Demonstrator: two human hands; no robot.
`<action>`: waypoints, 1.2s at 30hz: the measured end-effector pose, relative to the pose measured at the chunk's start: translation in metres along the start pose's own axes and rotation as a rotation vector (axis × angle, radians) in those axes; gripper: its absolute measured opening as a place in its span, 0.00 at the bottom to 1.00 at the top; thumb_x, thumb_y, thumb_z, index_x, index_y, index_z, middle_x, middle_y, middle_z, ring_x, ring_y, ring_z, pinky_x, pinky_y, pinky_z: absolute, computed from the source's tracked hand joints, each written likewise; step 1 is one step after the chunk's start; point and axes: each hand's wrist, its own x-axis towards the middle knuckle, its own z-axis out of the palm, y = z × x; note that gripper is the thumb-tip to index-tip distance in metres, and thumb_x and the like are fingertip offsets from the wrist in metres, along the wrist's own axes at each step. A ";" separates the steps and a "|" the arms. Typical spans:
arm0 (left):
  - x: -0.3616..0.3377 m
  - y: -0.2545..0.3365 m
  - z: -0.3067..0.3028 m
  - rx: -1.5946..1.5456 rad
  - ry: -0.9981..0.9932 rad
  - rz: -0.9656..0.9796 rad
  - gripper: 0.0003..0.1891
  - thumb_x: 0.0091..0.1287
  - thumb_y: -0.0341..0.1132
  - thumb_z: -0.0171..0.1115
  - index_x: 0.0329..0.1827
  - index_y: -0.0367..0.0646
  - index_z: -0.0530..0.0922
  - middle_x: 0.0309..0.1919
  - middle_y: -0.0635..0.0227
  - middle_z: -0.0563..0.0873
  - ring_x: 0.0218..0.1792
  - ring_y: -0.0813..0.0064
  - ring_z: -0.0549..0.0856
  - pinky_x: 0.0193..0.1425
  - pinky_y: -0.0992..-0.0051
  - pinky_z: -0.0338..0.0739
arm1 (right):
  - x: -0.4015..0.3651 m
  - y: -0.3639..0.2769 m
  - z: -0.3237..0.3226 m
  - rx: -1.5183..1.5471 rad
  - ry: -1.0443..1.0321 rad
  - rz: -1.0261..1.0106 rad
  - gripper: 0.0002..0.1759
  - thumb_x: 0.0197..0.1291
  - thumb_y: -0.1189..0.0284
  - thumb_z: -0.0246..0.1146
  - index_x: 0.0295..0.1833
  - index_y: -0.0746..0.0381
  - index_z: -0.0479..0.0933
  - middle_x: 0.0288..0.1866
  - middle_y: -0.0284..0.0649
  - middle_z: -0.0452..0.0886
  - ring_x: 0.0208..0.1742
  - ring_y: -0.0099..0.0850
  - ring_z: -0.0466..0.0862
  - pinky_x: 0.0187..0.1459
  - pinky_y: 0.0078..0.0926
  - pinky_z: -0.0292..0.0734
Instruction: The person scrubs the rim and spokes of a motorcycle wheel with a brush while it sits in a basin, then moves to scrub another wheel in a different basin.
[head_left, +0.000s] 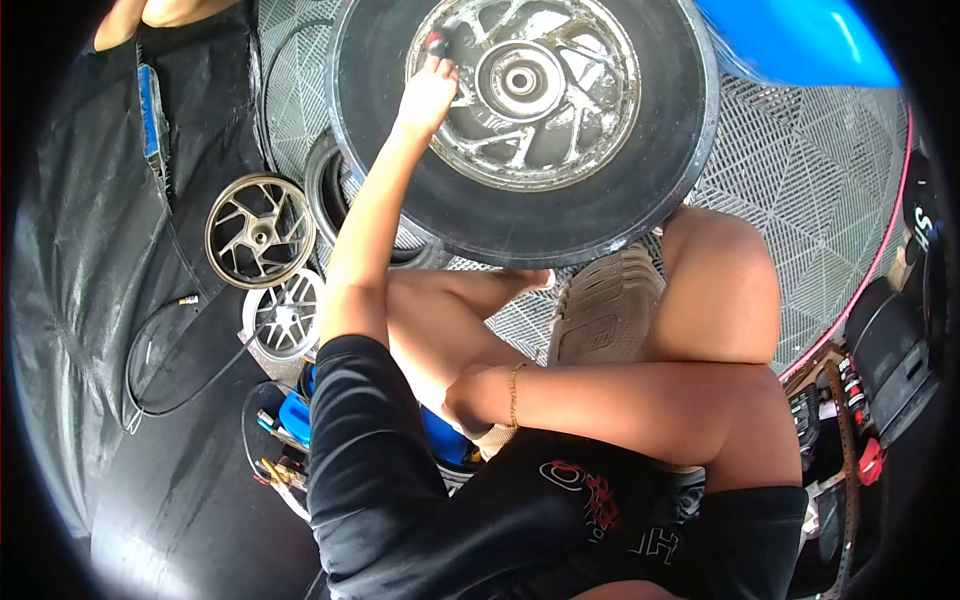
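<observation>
In the head view, my left hand reaches forward over the rim of a large wheel lying flat. Its fingers close round a small red-and-black tool, whose exact kind I cannot make out. Under it, the silver spoked rim has a patchy, wet-looking surface and a round centre hub. A thick black tyre surrounds the rim. My right hand, with a bracelet at the wrist, rests against my bent left leg. Its fingers are hidden from view.
Left of the tyre lie a bronze wheel, a white wheel and a loose tyre. A black hose curls on the dark mat. A blue rounded object stands far right. Another person's limb shows top left.
</observation>
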 end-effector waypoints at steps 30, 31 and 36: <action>0.028 -0.002 0.041 -0.399 0.258 -0.161 0.09 0.55 0.35 0.60 0.36 0.41 0.80 0.30 0.59 0.81 0.37 0.60 0.78 0.43 0.68 0.73 | -0.005 0.003 -0.005 0.115 -0.014 0.004 0.11 0.43 0.76 0.53 0.35 0.65 0.77 0.24 0.39 0.81 0.23 0.31 0.81 0.27 0.28 0.75; 0.029 -0.002 0.030 -0.399 0.258 -0.161 0.09 0.55 0.35 0.60 0.36 0.41 0.80 0.30 0.59 0.81 0.37 0.60 0.78 0.43 0.68 0.73 | -0.005 0.002 -0.005 0.110 -0.001 -0.002 0.11 0.43 0.76 0.53 0.35 0.65 0.77 0.25 0.40 0.81 0.23 0.31 0.81 0.27 0.28 0.75; 0.030 -0.004 -0.017 -0.406 0.459 -0.195 0.09 0.55 0.33 0.61 0.38 0.41 0.79 0.28 0.63 0.79 0.34 0.64 0.78 0.41 0.70 0.73 | -0.003 0.000 -0.004 0.072 0.023 0.007 0.11 0.43 0.76 0.54 0.34 0.65 0.77 0.26 0.40 0.81 0.23 0.31 0.81 0.26 0.27 0.75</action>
